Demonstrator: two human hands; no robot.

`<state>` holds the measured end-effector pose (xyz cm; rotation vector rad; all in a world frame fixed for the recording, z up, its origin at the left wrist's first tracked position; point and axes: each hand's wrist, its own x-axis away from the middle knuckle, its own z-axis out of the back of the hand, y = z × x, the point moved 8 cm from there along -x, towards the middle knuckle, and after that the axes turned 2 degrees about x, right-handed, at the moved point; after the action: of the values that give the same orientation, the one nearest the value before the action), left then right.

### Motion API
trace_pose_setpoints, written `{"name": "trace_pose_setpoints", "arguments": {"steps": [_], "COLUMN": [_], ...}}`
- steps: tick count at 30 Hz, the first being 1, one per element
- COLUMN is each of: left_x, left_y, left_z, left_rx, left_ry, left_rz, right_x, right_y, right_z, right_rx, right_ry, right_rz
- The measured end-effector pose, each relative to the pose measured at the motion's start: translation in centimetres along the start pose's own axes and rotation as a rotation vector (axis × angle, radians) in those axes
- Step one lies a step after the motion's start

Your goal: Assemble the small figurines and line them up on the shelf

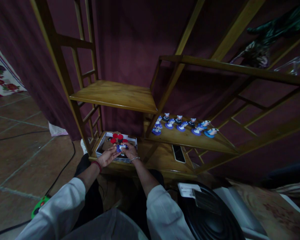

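Observation:
A small purple and white figurine [120,147] is held between both my hands, above an open box. My left hand [108,156] has its fingers closed on the figurine's left side. My right hand [130,151] pinches the other side. Beneath them, the white-edged cardboard box [99,151] sits on the lower shelf and contains several pieces with round red bases or tops [120,137]. On the shelf to the right stand several similar figurines [182,126] in rows, some purple, some dark, some blue-based.
A wooden display rack [115,95] with stepped shelves surrounds the work area. A phone [178,153] lies on the lower shelf. At bottom right is a black round object [212,213] with a card on it. A green power strip [40,206] and cables lie on the tiled floor.

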<state>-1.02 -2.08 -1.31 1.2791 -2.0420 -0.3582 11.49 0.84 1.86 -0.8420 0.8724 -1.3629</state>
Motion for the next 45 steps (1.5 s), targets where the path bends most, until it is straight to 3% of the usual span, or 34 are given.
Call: {"name": "trace_pose_setpoints", "arguments": {"steps": [13,45], "left_x": [0.4,1.1], "left_y": [0.1,0.3], "left_z": [-0.3,-0.8], "left_rx": [-0.032,-0.061], "left_ry": [0.003,0.045], "left_rz": [-0.011,-0.030], "right_x": [-0.5,0.0], "right_y": [1.8,1.0], "right_z": [-0.4,-0.7], "right_rx": [-0.060,-0.110], "right_ry": [0.003,-0.036], "right_rz": [-0.045,-0.071]}}
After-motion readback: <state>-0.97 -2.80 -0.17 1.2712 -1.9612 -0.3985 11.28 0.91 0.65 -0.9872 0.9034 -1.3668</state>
